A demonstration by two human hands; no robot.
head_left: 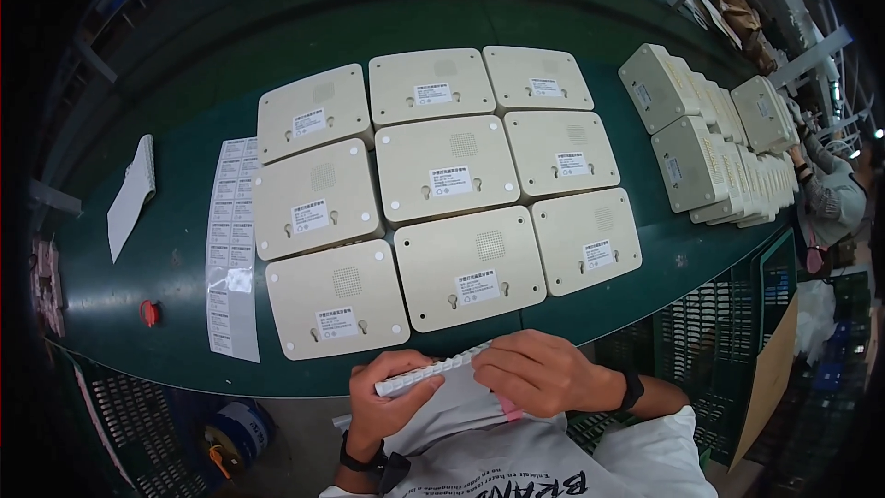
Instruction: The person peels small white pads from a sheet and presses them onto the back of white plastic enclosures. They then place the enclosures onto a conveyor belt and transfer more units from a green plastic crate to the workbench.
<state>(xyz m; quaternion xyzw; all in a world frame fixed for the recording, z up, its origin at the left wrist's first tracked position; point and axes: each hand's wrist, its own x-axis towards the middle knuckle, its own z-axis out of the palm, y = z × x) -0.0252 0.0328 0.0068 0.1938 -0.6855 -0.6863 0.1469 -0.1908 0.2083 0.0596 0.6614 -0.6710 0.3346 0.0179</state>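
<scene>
My left hand point(387, 410) is closed on a folded white sheet of small raised pads point(424, 373), held in front of my body at the table's near edge. Bent fingers of my right hand point(539, 371) pinch the sheet's right end; its fingertips are partly hidden, so a loose pad between them cannot be made out. Just beyond lie several cream plastic housings point(447, 169) in a three-by-three block, each with a white label and a speaker grid. White round pads cover corner holes on the center housing and the lower-left housing point(337, 300); the near-middle housing point(468, 267) shows dark corner holes.
Left of the block lies a sheet of printed labels point(230, 249). Farther left are another white sheet point(134, 194) and a red cap point(149, 314). Stacked cream housings point(710, 138) stand at the right, near another person point(834, 189). Green crates point(710, 332) sit below the table.
</scene>
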